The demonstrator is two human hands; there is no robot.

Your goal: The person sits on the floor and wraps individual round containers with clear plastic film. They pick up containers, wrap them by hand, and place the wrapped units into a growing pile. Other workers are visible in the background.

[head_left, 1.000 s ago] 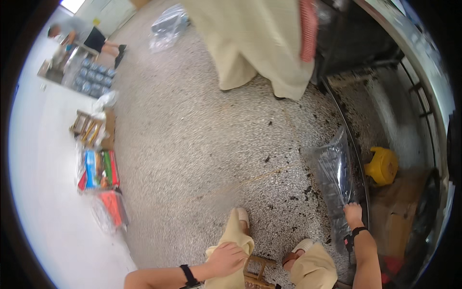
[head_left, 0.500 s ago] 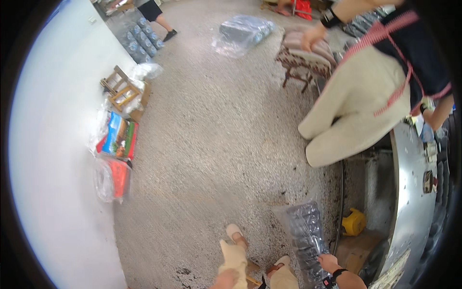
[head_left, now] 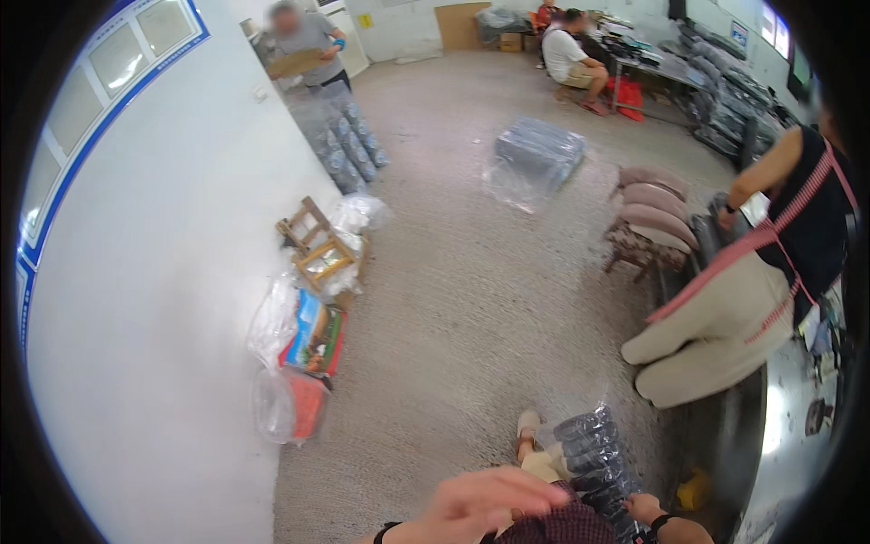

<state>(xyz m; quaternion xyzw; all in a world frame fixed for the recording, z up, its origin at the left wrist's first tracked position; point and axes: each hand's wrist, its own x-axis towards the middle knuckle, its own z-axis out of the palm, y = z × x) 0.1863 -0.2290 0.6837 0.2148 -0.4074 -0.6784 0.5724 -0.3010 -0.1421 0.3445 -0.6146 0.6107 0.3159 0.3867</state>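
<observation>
A long clear plastic bag (head_left: 594, 444) packed with dark, rolled-looking items hangs beside my legs at the lower right. My right hand (head_left: 645, 510) is closed on the edge of this bag. What exactly the dark items are I cannot make out through the shiny film. My left hand (head_left: 489, 500) is raised in front of my body, fingers stretched out and slightly blurred, with nothing in it. Below it a dark checked cloth (head_left: 566, 524) covers my lap area, and one light shoe (head_left: 528, 423) steps forward on the floor.
A person in an apron (head_left: 770, 236) stands at a metal table (head_left: 784, 435) on the right, beside a stool stacked with cushions (head_left: 652, 208). A plastic-wrapped bundle (head_left: 541, 150) lies ahead. Along the left wall are a wooden frame (head_left: 317, 240) and colourful bags (head_left: 315, 335).
My view has lifted and swung left, bringing seated and standing people into sight. My left hand has risen and spread. The right hand still grips the bag. The aproned person's arm has moved back.
</observation>
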